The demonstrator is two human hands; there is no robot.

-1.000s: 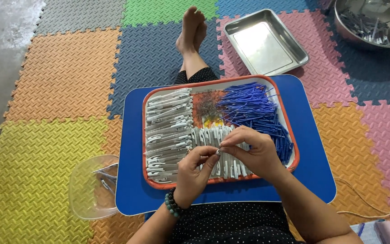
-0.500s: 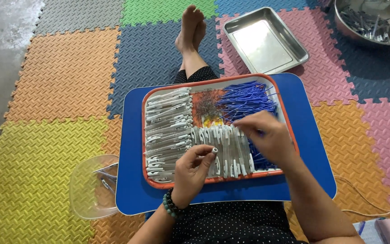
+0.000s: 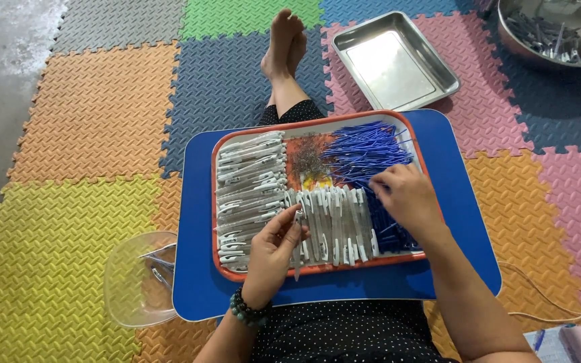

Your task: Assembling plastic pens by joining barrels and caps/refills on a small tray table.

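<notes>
The floor point(image 3: 89, 134) is covered with big foam puzzle mats in orange, yellow, green, grey, blue and pink. A person sits on it, with one bare foot point(image 3: 284, 40) sticking out past the far side of the orange tray point(image 3: 317, 270).

A blue lap tabletop point(image 3: 465, 222) rests across the person's legs, and the orange tray sits on the middle of it. A shiny metal pan point(image 3: 395, 60) lies on the mats beyond the tray, a little to the right. A big metal bowl point(image 3: 559, 30) with dark small parts in it sits further right, well apart from the tray. A clear plastic bowl point(image 3: 139, 279) holding a few thin pieces lies on the mats left of the tray, just beside the tabletop.

Inside the tray, white pen barrels point(image 3: 250, 181) fill the left part and a row of them runs along the near edge. A heap of thin blue pen refills point(image 3: 364, 151) fills the right part.

The right hand point(image 3: 405, 198) rests on the blue refills in the tray, fingers curled down into them. You cannot tell if it grips any. The left hand point(image 3: 274, 245) is at the near edge of the tray, pinching one white barrel point(image 3: 296, 259) that points down towards the person. A bead bracelet point(image 3: 247, 312) is on that wrist.
</notes>
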